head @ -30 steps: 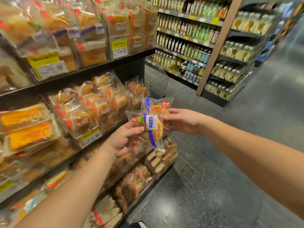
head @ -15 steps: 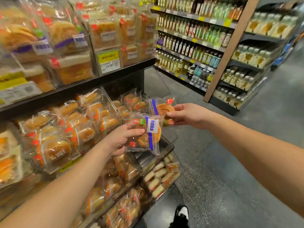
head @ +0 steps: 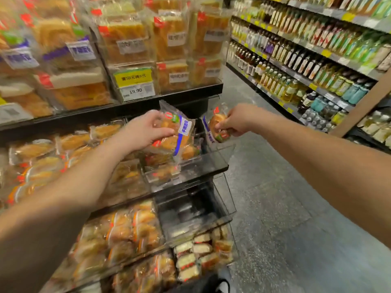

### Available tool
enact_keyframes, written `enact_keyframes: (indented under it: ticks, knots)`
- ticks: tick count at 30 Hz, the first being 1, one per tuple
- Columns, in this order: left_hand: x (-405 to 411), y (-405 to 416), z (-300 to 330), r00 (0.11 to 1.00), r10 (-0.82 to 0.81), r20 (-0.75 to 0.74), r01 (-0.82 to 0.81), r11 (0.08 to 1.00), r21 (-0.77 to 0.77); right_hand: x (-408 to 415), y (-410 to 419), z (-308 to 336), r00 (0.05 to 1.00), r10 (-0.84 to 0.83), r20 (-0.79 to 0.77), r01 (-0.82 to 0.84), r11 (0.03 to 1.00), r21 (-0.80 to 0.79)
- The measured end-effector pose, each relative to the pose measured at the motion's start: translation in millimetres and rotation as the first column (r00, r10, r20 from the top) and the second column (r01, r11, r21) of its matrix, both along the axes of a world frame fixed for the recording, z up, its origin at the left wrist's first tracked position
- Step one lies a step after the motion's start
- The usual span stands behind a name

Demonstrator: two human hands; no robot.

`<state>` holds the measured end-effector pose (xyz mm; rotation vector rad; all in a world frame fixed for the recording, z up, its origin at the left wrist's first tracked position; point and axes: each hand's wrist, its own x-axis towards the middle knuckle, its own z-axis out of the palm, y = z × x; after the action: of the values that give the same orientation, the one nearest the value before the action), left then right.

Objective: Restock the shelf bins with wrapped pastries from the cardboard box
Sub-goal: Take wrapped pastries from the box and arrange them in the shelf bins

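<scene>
Both hands are stretched out toward the middle shelf, and each one grasps a wrapped pastry. The left hand (head: pixel 143 130) pinches the upper edge of a clear packet with a blue stripe and a white label (head: pixel 179 132); this packet hangs just over the clear plastic bin (head: pixel 203 163) at the right end of the shelf, and its lower part touches the pastries already lying in that bin. The right hand (head: pixel 239 119) is closed around a second packet of the same kind (head: pixel 213 127), which is tilted and held in the air above the right side of the same bin, a little apart from the first packet. Below it, the next bin (head: pixel 196 208) looks dark, and I cannot tell what is inside. On the upper shelf, bigger bread bags stand behind a yellow price tag (head: pixel 135 83) that reads 19.90. Across the grey floor (head: pixel 285 208), another rack carries rows of bottles (head: pixel 296 66). The cardboard box does not show in this view.
</scene>
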<state>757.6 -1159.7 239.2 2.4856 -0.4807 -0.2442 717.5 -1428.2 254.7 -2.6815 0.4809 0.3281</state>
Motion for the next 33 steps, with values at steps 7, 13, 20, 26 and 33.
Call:
enact_keyframes:
  ticks: [7, 13, 20, 26, 33]
  knots:
    - [12.2, -56.4, -23.4, 0.996, -0.080, -0.029, 0.084, 0.984, 0.160, 24.3, -20.7, 2.3, 0.993, 0.116, -0.015, -0.117, 0.978, -0.172]
    - [15.4, -79.9, -68.8, 0.977, -0.191, -0.097, 0.212, 0.928, 0.305, 31.0, -21.1, -1.9, 0.977, 0.211, -0.038, -0.214, 0.943, -0.254]
    - [26.8, -93.0, -100.9, 0.947, -0.318, -0.038, 0.300, 0.839, 0.455, 32.8, -11.8, -11.2, 0.960, 0.254, -0.117, -0.277, 0.920, -0.276]
    - [34.0, -92.3, -109.5, 0.860, -0.508, 0.045, 0.376, 0.692, 0.616, 48.0, 8.2, -31.1, 0.942, 0.285, -0.178, -0.331, 0.877, -0.348]
    - [41.9, -81.2, -118.9, 0.847, -0.531, 0.037, 0.401, 0.683, 0.611, 85.1, 29.1, -69.5, 0.945, 0.279, -0.170, -0.326, 0.836, -0.441]
